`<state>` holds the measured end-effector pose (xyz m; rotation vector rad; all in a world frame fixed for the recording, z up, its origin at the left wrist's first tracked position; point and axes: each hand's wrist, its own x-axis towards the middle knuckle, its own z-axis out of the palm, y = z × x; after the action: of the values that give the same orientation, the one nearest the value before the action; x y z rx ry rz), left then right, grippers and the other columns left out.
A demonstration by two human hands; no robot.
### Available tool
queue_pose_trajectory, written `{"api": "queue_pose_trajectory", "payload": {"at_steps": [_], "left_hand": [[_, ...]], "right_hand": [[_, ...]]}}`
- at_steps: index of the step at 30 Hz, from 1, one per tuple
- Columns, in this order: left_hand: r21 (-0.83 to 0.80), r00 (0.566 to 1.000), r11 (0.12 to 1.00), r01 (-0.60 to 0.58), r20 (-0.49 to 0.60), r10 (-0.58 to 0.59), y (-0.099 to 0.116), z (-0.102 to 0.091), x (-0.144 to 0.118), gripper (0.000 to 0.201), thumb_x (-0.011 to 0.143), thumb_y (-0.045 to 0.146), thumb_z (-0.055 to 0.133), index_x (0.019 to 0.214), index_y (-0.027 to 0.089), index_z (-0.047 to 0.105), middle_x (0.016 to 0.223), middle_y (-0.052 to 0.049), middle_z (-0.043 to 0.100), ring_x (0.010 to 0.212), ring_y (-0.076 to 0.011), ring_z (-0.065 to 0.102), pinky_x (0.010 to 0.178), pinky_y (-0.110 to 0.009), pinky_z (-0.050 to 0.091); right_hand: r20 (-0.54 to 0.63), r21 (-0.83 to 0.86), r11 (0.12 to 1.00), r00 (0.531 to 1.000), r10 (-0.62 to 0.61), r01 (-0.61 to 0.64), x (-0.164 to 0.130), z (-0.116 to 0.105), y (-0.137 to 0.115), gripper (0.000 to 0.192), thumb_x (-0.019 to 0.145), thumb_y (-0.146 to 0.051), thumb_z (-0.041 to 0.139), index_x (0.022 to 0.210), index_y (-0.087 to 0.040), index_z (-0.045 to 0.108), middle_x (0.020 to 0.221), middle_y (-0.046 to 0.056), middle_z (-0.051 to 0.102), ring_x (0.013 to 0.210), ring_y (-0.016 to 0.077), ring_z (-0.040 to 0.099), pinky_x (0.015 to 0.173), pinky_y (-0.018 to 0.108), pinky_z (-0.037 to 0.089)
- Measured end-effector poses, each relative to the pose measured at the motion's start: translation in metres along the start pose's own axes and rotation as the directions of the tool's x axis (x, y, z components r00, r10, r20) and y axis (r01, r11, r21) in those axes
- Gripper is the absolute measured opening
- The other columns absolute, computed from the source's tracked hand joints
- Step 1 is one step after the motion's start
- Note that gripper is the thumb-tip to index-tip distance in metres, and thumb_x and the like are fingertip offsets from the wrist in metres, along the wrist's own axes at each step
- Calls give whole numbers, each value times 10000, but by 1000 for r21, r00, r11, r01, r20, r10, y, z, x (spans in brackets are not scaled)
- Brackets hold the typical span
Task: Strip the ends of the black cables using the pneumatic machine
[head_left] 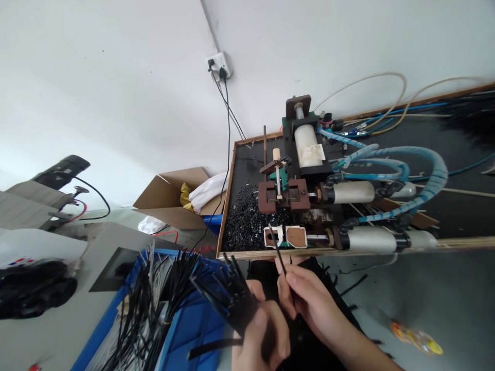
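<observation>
My left hand (266, 330) is wrapped round a bundle of black strips (232, 296), whose ends fan out up and to the left. Beside it, my right hand (303, 293) pinches one thin black strip (277, 251) between thumb and fingers. The far end of that strip reaches over a small clamp block with white-edged brown pads (297, 237) at the table's front edge. Behind the pads stands a brown metal fixture (268, 198) with a rod across it. What the strips are exactly, I cannot tell.
Small black offcuts (247, 216) lie heaped on the black table (247, 159). Pneumatic cylinders (371, 239) and blue hoses (433, 170) occupy its right side. At lower left, a blue bin (96, 335) holds many black and white strips. A cardboard box (154, 198) stands behind it.
</observation>
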<state>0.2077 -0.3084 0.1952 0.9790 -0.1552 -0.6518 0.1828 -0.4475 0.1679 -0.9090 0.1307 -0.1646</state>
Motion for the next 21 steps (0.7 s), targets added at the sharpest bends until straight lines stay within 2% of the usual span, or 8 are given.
{"api": "queue_pose_trajectory", "payload": {"at_steps": [2,4,6,8,12,17,19,21], "left_hand": [[86,994,992,90,61,-95,-3,-5,-4,286,1043,518,611,1059,238,673,574,36,587,422,-81,319,412,-211,212],[195,972,970,143,155,-174,-3,-9,-7,398,1048,542,589,921,183,704,581,22,555,433,-71,340,413,-222,202],[263,947,955,137,246,-204,-1,-11,-7,506,1061,566,549,787,164,689,575,22,504,431,-60,327,414,-229,186],[255,944,961,108,277,-180,-1,-11,-7,493,1073,557,535,795,174,673,591,28,507,434,-57,317,416,-225,195],[88,975,993,77,200,-93,-5,-10,-9,179,1093,406,565,1036,242,611,642,48,600,454,-75,337,418,-197,220],[35,979,995,88,182,-93,-11,-9,-11,134,1079,353,600,1021,238,565,623,66,550,464,-78,320,437,-207,237],[44,977,994,95,189,-102,-15,-9,-11,149,1074,364,607,1011,241,552,601,78,512,443,-74,305,434,-212,239],[45,981,996,83,174,-90,-20,-9,-10,175,1064,385,622,993,241,551,564,93,463,430,-74,296,439,-213,256]], "right_hand": [[27,-432,901,1000,-14,24,-2,-5,0,453,1060,-409,527,653,-226,449,612,-35,462,592,152,407,584,313,264],[51,-750,660,999,-14,48,0,-10,0,449,1001,-259,550,610,-232,331,609,-38,404,624,164,405,606,323,263],[65,-898,435,998,-21,67,3,-14,1,411,874,-124,598,603,-229,307,647,-23,430,693,188,455,641,327,302],[122,-934,334,992,-38,127,4,-18,-1,268,786,-67,642,663,-222,462,813,18,576,879,241,549,763,350,410],[426,-781,499,905,-16,376,-3,-23,-11,168,907,-169,679,1047,-254,717,1132,62,728,1153,286,617,1077,465,442],[450,-709,678,863,227,192,-17,-27,-13,199,951,-144,634,869,-234,792,741,-25,752,651,174,657,689,284,493],[431,-722,677,858,280,143,-19,-29,-10,183,929,-136,661,834,-227,788,705,-32,741,605,162,631,632,264,463],[396,-733,660,893,215,165,-19,-29,-7,173,935,-153,672,808,-223,766,727,-17,738,652,175,633,656,272,466]]}}
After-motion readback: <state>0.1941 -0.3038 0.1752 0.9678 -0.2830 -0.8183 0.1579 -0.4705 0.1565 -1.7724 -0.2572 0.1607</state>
